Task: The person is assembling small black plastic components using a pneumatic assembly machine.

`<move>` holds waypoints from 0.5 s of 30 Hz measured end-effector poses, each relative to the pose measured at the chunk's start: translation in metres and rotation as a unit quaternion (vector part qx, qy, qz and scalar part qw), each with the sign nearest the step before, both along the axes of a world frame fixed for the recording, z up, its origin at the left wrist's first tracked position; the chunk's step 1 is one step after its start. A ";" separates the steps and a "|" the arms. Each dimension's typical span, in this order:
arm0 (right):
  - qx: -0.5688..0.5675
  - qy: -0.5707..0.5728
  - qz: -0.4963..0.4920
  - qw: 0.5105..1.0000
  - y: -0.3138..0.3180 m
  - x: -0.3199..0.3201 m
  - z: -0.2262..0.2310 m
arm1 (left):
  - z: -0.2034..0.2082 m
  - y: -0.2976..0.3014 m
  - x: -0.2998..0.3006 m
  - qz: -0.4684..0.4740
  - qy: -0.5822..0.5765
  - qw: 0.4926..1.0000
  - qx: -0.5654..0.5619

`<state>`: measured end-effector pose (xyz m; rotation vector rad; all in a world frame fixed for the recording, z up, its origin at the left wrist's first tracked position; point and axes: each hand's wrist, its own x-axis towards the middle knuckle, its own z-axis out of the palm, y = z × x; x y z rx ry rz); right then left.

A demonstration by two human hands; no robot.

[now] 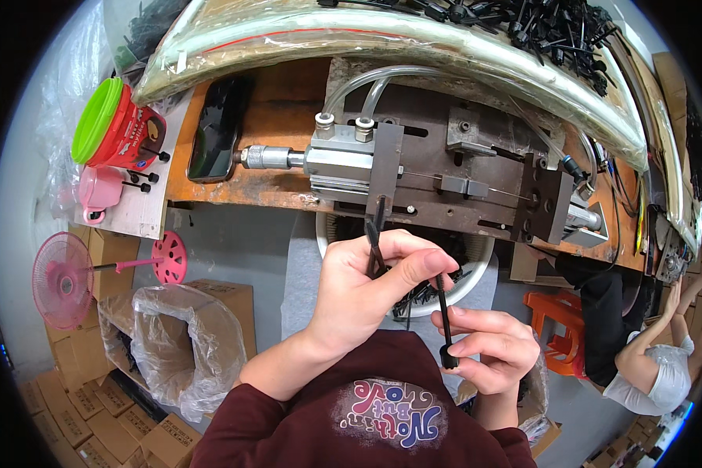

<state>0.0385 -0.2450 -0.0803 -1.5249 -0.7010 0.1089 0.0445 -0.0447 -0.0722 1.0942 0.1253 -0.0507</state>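
Observation:
A thin black rod with a round knob (442,312) stands nearly upright between my hands, its knob at the lower end. The fingers of my right hand (495,347) are closed on it near the knob. Thumb and forefinger of my left hand (359,285) meet at its upper tip. Slim black pieces (374,238), crossing one another, stick up from between the left fingers; their exact kind is unclear. Just beyond the hands is a metal bench fixture (437,175) with a pneumatic cylinder (339,168) and clear hoses. Below the bench, a white tub (476,292) with black parts is partly hidden by my hands.
A black phone (214,132) lies on the wooden bench, left of the fixture. Further left are a red bucket with green rim (144,132) and a pink cup (100,189). More black parts (554,39) are heaped at the back. Another person (655,366) is at right, near an orange stool (558,327).

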 end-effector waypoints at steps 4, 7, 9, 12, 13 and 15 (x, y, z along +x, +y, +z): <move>-0.012 -0.028 0.022 0.999 -0.002 0.003 0.004 | 0.003 0.002 0.002 0.017 0.008 1.000 0.008; -0.005 -0.036 0.017 0.999 -0.001 0.003 0.004 | 0.001 0.009 0.005 0.029 0.001 0.999 0.014; 0.000 -0.041 -0.002 0.999 0.002 0.006 0.001 | 0.003 0.011 0.006 0.016 -0.008 1.000 -0.001; -0.017 -0.042 0.012 0.999 0.004 0.008 0.003 | 0.002 0.009 0.004 0.008 -0.005 1.000 -0.028; -0.016 -0.039 0.012 0.999 0.004 0.008 0.004 | 0.001 0.006 0.004 0.019 -0.009 1.000 -0.010; -0.013 -0.034 0.012 0.999 0.007 0.007 0.005 | 0.000 0.005 0.004 0.027 -0.009 1.000 0.005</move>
